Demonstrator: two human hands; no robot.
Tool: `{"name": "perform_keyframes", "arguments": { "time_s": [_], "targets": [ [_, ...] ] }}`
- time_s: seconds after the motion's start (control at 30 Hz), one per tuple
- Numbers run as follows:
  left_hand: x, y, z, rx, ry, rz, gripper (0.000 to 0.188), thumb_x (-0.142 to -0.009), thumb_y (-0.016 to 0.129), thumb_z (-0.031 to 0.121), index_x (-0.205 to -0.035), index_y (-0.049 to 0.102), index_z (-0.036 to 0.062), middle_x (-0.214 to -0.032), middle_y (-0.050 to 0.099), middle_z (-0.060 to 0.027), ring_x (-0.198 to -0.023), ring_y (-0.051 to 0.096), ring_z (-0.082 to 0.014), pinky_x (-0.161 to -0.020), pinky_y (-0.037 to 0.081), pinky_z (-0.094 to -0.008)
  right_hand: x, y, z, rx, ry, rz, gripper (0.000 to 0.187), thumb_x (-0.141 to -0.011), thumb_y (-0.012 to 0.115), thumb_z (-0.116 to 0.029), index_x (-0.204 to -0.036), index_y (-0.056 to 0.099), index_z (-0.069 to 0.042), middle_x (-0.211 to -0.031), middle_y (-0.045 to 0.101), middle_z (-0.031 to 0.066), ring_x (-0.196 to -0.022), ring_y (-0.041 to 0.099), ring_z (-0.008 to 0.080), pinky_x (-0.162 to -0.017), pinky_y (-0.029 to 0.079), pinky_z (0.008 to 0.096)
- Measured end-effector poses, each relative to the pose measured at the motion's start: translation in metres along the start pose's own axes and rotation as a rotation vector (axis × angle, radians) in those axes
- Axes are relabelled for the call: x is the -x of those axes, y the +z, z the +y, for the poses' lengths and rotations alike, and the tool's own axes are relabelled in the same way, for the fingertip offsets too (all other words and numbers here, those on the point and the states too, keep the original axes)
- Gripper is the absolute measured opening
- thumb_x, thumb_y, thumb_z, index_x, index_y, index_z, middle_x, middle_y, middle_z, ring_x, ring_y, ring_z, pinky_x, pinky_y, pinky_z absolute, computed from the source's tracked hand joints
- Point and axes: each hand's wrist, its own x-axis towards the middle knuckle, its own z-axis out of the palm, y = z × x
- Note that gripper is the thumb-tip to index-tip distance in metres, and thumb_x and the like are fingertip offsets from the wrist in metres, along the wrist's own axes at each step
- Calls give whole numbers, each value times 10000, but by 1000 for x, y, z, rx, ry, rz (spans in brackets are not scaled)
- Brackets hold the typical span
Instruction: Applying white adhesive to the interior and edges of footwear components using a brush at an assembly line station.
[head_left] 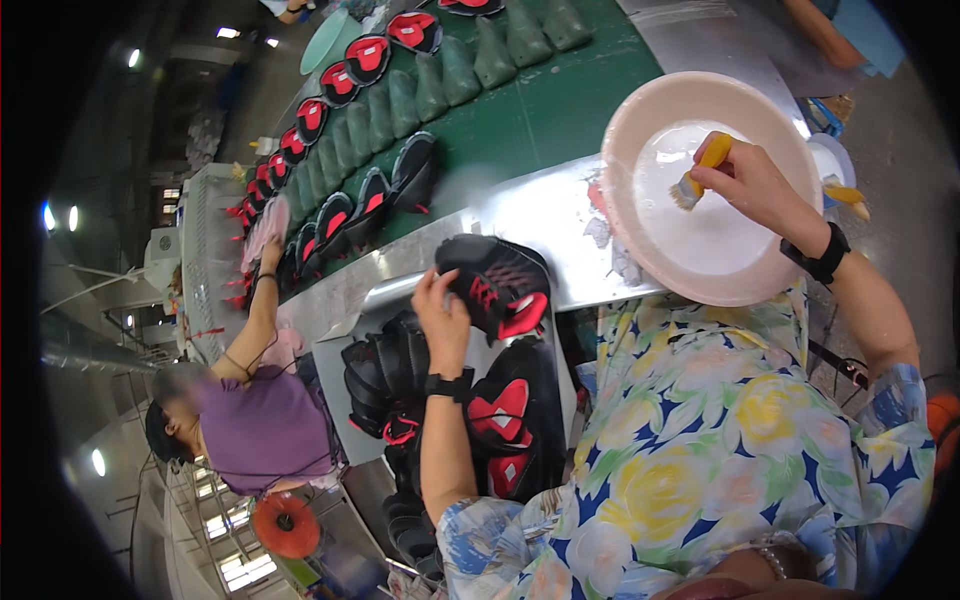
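My left hand (442, 308) is closed on a black shoe upper (508, 268) with red lining and red marks, held at the table's edge. In my right hand (752, 182) is a brush (714, 150) with a yellow handle, gripped between thumb and fingers. Its pale bristles point down over a wide pinkish basin (628, 235) of milky white liquid. Whether the bristle tips touch the liquid, I cannot tell. Below my left hand, several more black and red uppers (500, 410) lie piled in a grey tray (335, 370).
Rows of greenish lasts (430, 88) and black and red uppers (368, 60) stand on the green table (520, 130). A co-worker in purple (265, 425) reaches over it at the left. Right of the basin sits a small white container (832, 160) beside another yellow-handled brush (843, 193).
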Motion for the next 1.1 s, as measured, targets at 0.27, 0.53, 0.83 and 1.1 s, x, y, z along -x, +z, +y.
{"name": "perform_keyframes", "arguments": {
  "time_s": [0.27, 0.53, 0.83, 1.1],
  "targets": [
    [6, 32, 58, -101, 137, -528, 660, -730, 603, 67, -1382, 547, 146, -1553, 312, -223, -1441, 225, -508, -1140, 233, -664, -2, 44, -21, 480, -163, -500, 215, -870, 694, -169, -985, 649, 7, -859, 687, 236, -820, 669, 407, -767, 508, 470],
    [-20, -19, 52, -15, 50, -279, 294, -886, 557, -14, -1168, 596, 61, -1017, 679, -198, -962, 688, -351, -831, 536, -395, 3, -29, -12, 483, -357, -78, 134, -848, 714, -105, -884, 608, -32, -849, 660, 164, -818, 633, 373, -735, 496, 433],
    [-95, -31, 99, 1385, -568, -371, 541, -1038, 409, 496, -1331, 539, 60, -1284, 639, -138, -1166, 632, -341, -980, 542, -508, -18, -61, -72, 1, -499, -28, 178, -904, 685, -194, -929, 634, -25, -892, 683, 89, -818, 659, 240, -749, 509, 328],
    [-102, 5, 153, 1554, -219, -576, 502, -1031, 481, 440, -1318, 550, 35, -1291, 636, -166, -1181, 625, -351, -974, 539, -552, -28, -68, -82, -31, -615, -39, 215, -898, 677, -205, -846, 589, -16, -791, 657, 95, -743, 649, 273, -678, 491, 342]
  ]
}}
